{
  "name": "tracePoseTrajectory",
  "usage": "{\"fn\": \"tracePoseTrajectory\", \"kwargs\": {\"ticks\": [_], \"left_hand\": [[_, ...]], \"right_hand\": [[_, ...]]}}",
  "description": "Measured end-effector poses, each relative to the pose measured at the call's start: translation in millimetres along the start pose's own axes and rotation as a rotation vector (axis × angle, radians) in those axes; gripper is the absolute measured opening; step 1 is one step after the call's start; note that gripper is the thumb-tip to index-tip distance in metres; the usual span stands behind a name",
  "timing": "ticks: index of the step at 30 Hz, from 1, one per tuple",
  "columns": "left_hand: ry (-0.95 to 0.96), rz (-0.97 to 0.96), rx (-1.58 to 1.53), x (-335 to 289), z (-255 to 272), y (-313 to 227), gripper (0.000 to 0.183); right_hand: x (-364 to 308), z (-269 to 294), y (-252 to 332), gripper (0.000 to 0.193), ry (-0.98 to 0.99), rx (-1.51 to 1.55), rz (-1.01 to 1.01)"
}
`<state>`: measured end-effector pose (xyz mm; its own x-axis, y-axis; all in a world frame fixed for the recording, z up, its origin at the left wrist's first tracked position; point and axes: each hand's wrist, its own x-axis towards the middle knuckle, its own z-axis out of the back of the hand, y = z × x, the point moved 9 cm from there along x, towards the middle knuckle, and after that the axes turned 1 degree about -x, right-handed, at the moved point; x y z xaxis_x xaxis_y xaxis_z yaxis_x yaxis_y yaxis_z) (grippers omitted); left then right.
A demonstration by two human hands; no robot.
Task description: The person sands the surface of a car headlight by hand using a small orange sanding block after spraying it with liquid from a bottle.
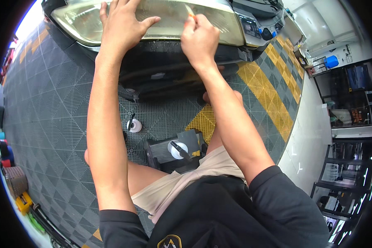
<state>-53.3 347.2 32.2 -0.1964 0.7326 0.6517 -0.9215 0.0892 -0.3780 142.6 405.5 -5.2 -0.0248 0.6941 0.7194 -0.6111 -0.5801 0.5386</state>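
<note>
A car headlight (165, 20) with a hazy, yellowed lens spans the top of the view, with fine droplets or specks along its lower edge. My left hand (125, 25) rests on the lens on its left side, fingers spread and thumb pointing right, holding nothing. Against the right part of the lens, my right hand (200, 41) is closed round a slim tool (191, 13) with an orange part and a pale tip. Most of that tool is hidden in my fist, so its exact kind does not show.
Below the bumper (161, 51), a spray bottle (134, 125) stands on the grey and yellow tile floor (62, 124). Between my legs, a second spray bottle (177, 149) sits on a dark stool-like tray (157, 155) beside grey sheets (189, 138). Shelving (345, 177) lines the right.
</note>
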Motion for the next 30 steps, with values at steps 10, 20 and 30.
{"fn": "tracePoseTrajectory", "kwargs": {"ticks": [10,20,30], "left_hand": [[0.036,0.029,0.03,3.7,5.0,-5.5,0.074],[0.048,0.044,0.021,1.3,0.7,-9.1,0.073],[0.022,-0.018,-0.002,2.0,-1.9,-4.2,0.075]], "right_hand": [[-2.1,1.1,-0.9,0.02,0.01,-0.151,-0.025],[-2.3,-5.3,13.5,0.018,0.029,-0.175,0.03],[-0.9,-5.2,9.3,0.021,0.04,-0.146,0.021]]}}
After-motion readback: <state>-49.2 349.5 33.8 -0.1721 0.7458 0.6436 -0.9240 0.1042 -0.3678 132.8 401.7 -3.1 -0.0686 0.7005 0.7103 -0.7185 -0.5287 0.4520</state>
